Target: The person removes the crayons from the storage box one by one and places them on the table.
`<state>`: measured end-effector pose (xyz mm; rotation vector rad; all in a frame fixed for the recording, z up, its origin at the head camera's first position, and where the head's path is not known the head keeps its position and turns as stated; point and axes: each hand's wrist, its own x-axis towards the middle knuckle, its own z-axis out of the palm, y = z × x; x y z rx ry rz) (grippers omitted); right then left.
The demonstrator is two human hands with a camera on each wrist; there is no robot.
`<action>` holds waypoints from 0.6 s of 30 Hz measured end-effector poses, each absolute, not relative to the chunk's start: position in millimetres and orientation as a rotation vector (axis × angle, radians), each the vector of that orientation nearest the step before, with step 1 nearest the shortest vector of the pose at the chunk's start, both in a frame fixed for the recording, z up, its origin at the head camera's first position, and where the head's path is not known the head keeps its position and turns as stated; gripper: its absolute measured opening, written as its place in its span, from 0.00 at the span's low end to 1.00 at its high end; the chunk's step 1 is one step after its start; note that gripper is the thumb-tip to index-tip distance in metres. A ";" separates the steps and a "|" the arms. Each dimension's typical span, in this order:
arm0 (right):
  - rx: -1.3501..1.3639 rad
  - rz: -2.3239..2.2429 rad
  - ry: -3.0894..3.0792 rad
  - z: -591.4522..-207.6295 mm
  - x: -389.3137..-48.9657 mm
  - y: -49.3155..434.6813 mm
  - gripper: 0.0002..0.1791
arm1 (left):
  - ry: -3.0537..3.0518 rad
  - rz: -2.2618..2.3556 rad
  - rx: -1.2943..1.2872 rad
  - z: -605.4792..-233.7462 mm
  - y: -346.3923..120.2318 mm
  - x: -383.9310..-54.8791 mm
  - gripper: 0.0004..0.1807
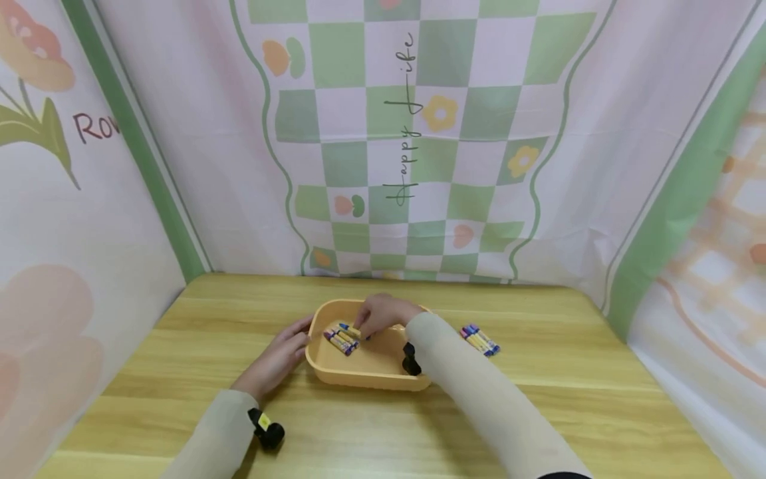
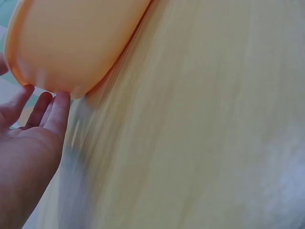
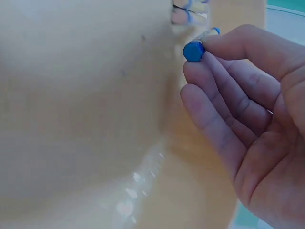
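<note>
A yellow-orange plastic basket (image 1: 371, 380) stands on the table with several crayons (image 1: 340, 342) lying side by side at its left end. My right hand (image 1: 383, 315) is inside the basket, just right of those crayons. Between thumb and fingertips it pinches a blue crayon (image 3: 193, 51) with a yellow wrapper. The left hand (image 1: 280, 356) touches the basket's left end from outside. In the left wrist view its fingertips (image 2: 61, 102) rest against the basket wall (image 2: 76, 47), fingers nearly straight.
On the wooden table (image 1: 538, 412), several more crayons (image 1: 480, 340) lie side by side to the right of the basket. A printed cloth (image 1: 443, 153) hangs behind the table's far edge, with further cloth at both sides. Each wrist wears a small black camera (image 1: 267, 429).
</note>
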<state>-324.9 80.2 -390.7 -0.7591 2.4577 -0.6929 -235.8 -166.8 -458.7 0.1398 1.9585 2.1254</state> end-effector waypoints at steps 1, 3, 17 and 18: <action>-0.759 -0.709 2.445 -387.3 -325.0 83.1 0.11 | 1.959 2.127 0.150 -458.9 -166.9 -235.8 0.33; -0.780 -0.724 2.441 -379.4 -325.7 90.7 0.12 | 1.955 2.129 0.153 -459.1 -167.0 -235.6 0.33; -0.788 -0.803 2.563 -336.6 -333.4 201.7 0.18 | 1.967 2.127 0.172 -458.4 -166.4 -233.4 0.34; -0.766 -0.811 2.573 -337.5 -333.0 212.4 0.18 | 1.971 2.119 0.170 -458.6 -166.2 -233.5 0.34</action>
